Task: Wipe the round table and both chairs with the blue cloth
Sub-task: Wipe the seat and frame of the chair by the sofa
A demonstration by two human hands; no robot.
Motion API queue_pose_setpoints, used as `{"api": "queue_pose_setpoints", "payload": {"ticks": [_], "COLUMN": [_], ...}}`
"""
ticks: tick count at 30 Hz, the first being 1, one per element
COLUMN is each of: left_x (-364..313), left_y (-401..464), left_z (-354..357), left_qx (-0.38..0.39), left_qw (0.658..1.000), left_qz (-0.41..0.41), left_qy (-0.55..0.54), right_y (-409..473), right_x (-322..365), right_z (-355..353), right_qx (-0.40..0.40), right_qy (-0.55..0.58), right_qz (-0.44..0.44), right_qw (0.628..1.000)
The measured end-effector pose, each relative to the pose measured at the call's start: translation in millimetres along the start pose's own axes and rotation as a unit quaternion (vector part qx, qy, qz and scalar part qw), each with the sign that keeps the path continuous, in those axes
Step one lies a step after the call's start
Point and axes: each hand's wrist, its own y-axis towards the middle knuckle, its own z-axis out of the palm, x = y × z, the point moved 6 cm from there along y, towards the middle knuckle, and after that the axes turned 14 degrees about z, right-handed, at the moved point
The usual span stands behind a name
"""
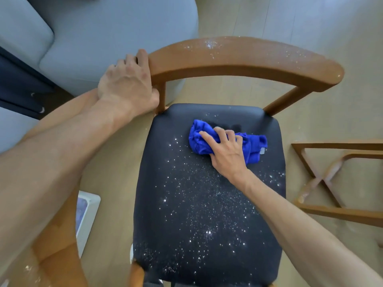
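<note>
The right hand (226, 151) grips the bunched blue cloth (251, 145) on the dark chair seat (196, 204), which has white specks. The left hand (126, 83) holds the wooden chair back (238, 59). No writing shows.

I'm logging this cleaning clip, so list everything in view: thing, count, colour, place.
chair: 1, brown wood with a dark seat, centre, white specks on the seat and backrest
cloth: 1, blue, bunched at the back of the seat
sofa: 1, grey, upper left
wooden frame: 1, brown, right, on the floor
white box: 1, lower left, on the floor
floor: light wood
left hand: grips the backrest's left end
right hand: holds the cloth against the seat
</note>
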Motion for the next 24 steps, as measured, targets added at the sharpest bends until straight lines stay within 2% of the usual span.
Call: {"api": "queue_pose_setpoints", "payload": {"ticks": [4, 10, 12, 15, 18, 20, 22, 24], "left_x": [0.7, 2.8, 3.3, 2.8, 2.4, 4.2, 5.2, 4.2], "left_y": [1.0, 2.5, 3.1, 2.2, 2.2, 2.2, 2.6, 3.1], "left_z": [-0.1, 1.3, 0.2, -0.2, 0.9, 0.7, 0.9, 2.2], "left_qx": [0.002, 0.005, 0.010, 0.018, 0.013, 0.011, 0.009, 0.011], "left_qw": [1.000, 1.000, 1.000, 1.000, 1.000, 1.000, 1.000, 1.000], "left_qz": [-0.006, -0.005, -0.008, -0.010, -0.004, -0.005, -0.006, -0.003], "left_qy": [-0.005, -0.007, -0.010, -0.019, -0.016, -0.009, -0.004, 0.000], "right_y": [-71.3, -233.7, -245.3, -205.6, -104.9, -19.9, 56.1, 98.6], "right_x": [14.1, 45.1, 46.5, 42.3, 31.6, 21.2, 11.7, 8.5], "right_z": [5.0, 25.4, 17.3, -5.5, -31.5, -39.4, -32.0, -13.3], "right_qx": [-0.011, 0.136, 0.177, 0.177, 0.086, 0.025, 0.008, 0.033], "right_qy": [0.054, 0.093, 0.096, 0.098, 0.146, 0.109, 0.031, -0.001], "right_qz": [-0.042, -0.193, -0.236, -0.265, -0.182, -0.091, -0.001, 0.082], "right_qw": [0.998, 0.967, 0.951, 0.943, 0.969, 0.990, 0.999, 0.996]}}
